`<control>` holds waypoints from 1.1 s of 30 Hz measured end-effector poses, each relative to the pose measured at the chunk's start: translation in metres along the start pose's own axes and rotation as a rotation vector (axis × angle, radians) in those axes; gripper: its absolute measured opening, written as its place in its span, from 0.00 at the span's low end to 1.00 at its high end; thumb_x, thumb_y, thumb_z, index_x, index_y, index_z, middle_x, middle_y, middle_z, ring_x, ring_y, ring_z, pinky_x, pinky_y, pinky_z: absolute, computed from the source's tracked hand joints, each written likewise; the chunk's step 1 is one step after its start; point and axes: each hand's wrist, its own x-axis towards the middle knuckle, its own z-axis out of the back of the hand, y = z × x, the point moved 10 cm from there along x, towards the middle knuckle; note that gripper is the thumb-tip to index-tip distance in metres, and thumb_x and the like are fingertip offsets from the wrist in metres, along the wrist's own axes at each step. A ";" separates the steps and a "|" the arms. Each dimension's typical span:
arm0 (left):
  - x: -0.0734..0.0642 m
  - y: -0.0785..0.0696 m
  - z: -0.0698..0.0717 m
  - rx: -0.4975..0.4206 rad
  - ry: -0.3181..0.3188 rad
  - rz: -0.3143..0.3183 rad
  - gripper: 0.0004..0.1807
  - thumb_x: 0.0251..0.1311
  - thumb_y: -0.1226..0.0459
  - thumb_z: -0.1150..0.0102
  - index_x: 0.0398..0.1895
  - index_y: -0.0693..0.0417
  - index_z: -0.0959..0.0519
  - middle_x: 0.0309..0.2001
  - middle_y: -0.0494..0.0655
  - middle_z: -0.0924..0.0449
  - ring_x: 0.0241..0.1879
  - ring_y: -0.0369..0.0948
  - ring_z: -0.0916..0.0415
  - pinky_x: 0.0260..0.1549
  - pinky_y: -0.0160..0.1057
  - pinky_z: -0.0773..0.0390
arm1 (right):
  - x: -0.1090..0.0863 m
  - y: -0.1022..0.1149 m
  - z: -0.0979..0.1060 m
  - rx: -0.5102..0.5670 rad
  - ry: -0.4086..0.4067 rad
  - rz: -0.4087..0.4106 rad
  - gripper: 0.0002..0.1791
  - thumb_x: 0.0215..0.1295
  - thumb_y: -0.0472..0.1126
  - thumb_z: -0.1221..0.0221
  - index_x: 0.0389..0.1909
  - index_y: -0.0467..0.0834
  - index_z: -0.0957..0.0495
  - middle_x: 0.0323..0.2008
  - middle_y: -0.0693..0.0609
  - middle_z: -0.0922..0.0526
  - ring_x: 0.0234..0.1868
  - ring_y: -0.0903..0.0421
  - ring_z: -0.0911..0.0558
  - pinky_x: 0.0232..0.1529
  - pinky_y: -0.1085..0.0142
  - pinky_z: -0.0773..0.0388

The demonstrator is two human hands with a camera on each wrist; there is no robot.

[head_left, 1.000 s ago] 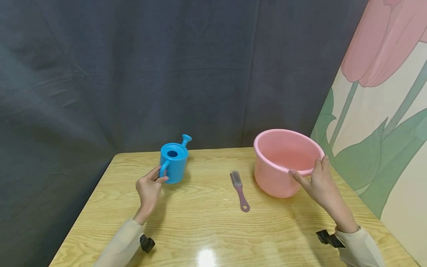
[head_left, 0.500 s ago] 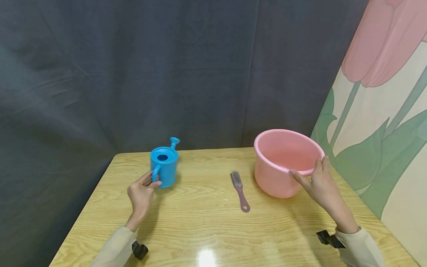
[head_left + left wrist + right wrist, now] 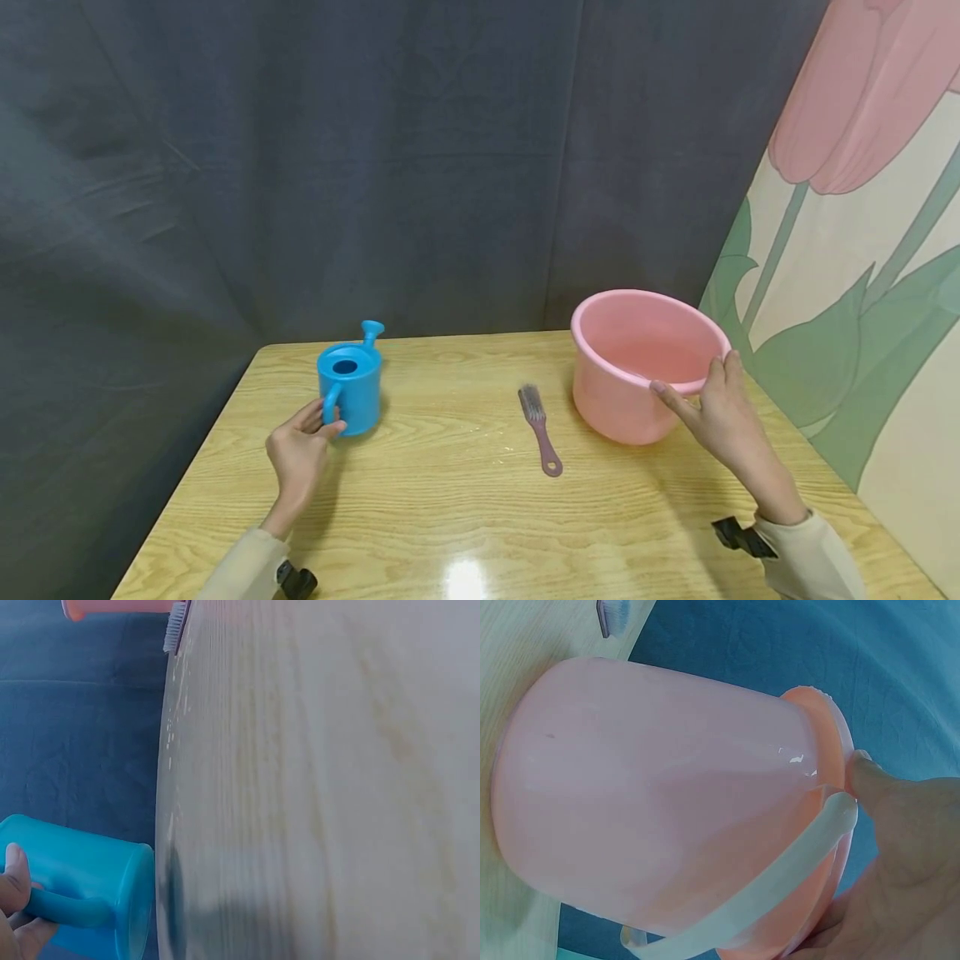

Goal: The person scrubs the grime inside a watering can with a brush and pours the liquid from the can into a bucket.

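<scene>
My left hand (image 3: 298, 450) grips the handle of a blue watering can (image 3: 352, 396), which stands upright over the table's left side. Close to the tabletop is the can's base in the left wrist view, where fingers and thumb hold the handle (image 3: 71, 909). On the right, my right hand (image 3: 723, 417) holds the near right rim of a pink bucket (image 3: 622, 404), thumb and fingers spread along it. A pale carrying handle (image 3: 765, 889) hangs across the bucket's side in the right wrist view. The bucket's base is on the table.
A brush with a purple handle (image 3: 545, 446) lies between can and bucket, bristles pointing away. Water drops dot the wooden table (image 3: 465, 517) left of it. Behind hangs a dark curtain (image 3: 420, 167); a tulip-painted wall (image 3: 862, 333) borders the right.
My left hand has carried the watering can leftward and nearer to me, and down in the view. The right hand, bucket and brush have stayed in place.
</scene>
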 end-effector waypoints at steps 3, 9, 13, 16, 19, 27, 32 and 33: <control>0.000 0.003 0.003 -0.009 -0.004 0.013 0.22 0.43 0.82 0.27 0.47 0.77 0.19 0.40 0.69 0.18 0.31 0.17 0.24 0.32 0.19 0.23 | 0.000 0.000 0.000 -0.004 0.001 -0.005 0.57 0.70 0.57 0.42 0.67 0.14 0.64 0.69 0.17 0.70 0.64 0.15 0.49 0.54 0.24 0.42; -0.001 0.007 0.010 0.001 -0.013 0.018 0.22 0.43 0.83 0.28 0.47 0.77 0.19 0.41 0.70 0.18 0.31 0.16 0.24 0.33 0.19 0.24 | 0.000 0.000 -0.001 -0.008 0.006 -0.003 0.58 0.70 0.58 0.43 0.67 0.14 0.64 0.69 0.16 0.70 0.64 0.15 0.50 0.54 0.24 0.42; -0.001 0.009 0.013 0.013 -0.022 0.023 0.22 0.43 0.83 0.28 0.46 0.77 0.19 0.40 0.70 0.18 0.31 0.16 0.25 0.32 0.18 0.24 | -0.001 0.000 -0.001 -0.008 0.017 -0.005 0.58 0.71 0.59 0.44 0.67 0.14 0.64 0.68 0.16 0.72 0.65 0.16 0.52 0.55 0.24 0.44; -0.001 0.010 0.014 0.018 -0.021 0.029 0.22 0.43 0.84 0.28 0.46 0.78 0.19 0.39 0.71 0.18 0.31 0.16 0.25 0.32 0.18 0.24 | 0.000 0.000 -0.001 -0.004 0.016 -0.005 0.58 0.71 0.59 0.44 0.67 0.14 0.64 0.69 0.17 0.72 0.66 0.16 0.53 0.55 0.24 0.44; -0.002 0.011 0.015 0.018 -0.018 0.033 0.22 0.43 0.84 0.28 0.46 0.78 0.20 0.39 0.71 0.18 0.30 0.15 0.25 0.31 0.18 0.24 | 0.000 0.000 -0.001 0.001 0.017 -0.008 0.58 0.71 0.59 0.44 0.68 0.14 0.65 0.69 0.17 0.72 0.66 0.17 0.54 0.56 0.24 0.45; -0.001 0.008 0.012 0.152 0.085 0.015 0.22 0.45 0.81 0.27 0.47 0.74 0.18 0.38 0.66 0.16 0.36 0.43 0.15 0.30 0.17 0.25 | 0.000 0.001 0.000 0.000 0.010 0.003 0.58 0.71 0.58 0.43 0.68 0.15 0.65 0.69 0.17 0.72 0.66 0.17 0.54 0.55 0.24 0.45; -0.002 0.009 0.011 0.234 0.150 0.012 0.20 0.46 0.80 0.27 0.46 0.73 0.19 0.37 0.65 0.15 0.37 0.58 0.15 0.29 0.21 0.22 | -0.001 0.002 0.001 0.002 -0.003 0.017 0.57 0.70 0.58 0.42 0.68 0.15 0.64 0.69 0.17 0.71 0.66 0.17 0.52 0.55 0.25 0.44; -0.003 0.009 0.012 0.248 0.154 0.009 0.20 0.46 0.80 0.27 0.45 0.73 0.19 0.37 0.65 0.15 0.37 0.58 0.15 0.29 0.24 0.20 | -0.001 0.002 0.001 0.004 -0.004 0.018 0.58 0.70 0.57 0.42 0.68 0.15 0.65 0.69 0.17 0.71 0.66 0.17 0.53 0.56 0.25 0.44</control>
